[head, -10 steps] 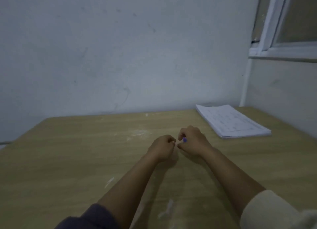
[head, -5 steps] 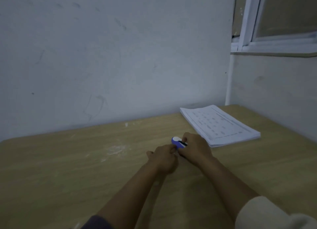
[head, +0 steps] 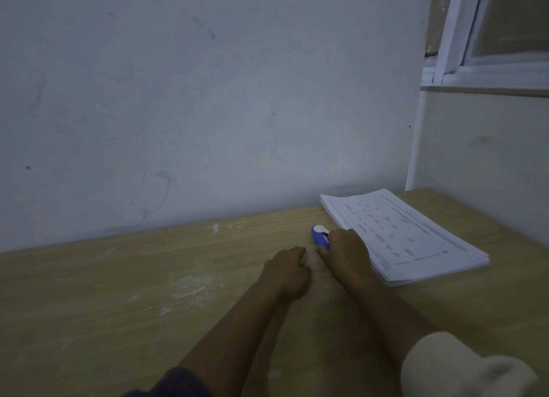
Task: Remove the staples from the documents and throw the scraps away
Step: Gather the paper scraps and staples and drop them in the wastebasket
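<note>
**At the far right of the wooden surface: hand on a blue staple remover beside the stacked documents**

Behind everything, a scuffed pale wall (head: pixel 208 99) fills the upper view; a white-framed window (head: pixel 490 40) sits at the top right, above a second wall that meets the first in a corner. Below them the light wooden surface (head: pixel 89 307) spreads across the frame, with whitish smears left of centre. The documents (head: pixel 401 233) lie as a thick, flat stack on the far right of the surface, near the corner; the long axis runs from far left to near right, the top sheet is printed, and the text is too blurred to read.

Two bare forearms reach in from the bottom edge, the right from a cream sleeve (head: pixel 460 370), the left from a dark sleeve (head: pixel 175 384). The right hand (head: pixel 346 254) lies against the near left edge of the stack, its fingers curled over the near end of the staple remover (head: pixel 319 236); the thumb points forward along the surface. The left hand (head: pixel 286 273) rests just beside it, apart by a narrow gap; its fingers are curled into a fist, with nothing showing in them.

The staple remover sits just left of the stack; it is small and blue with a white cap; its long axis runs away from the person, white end towards the wall and slightly left; the near end is hidden under the right hand.
</note>
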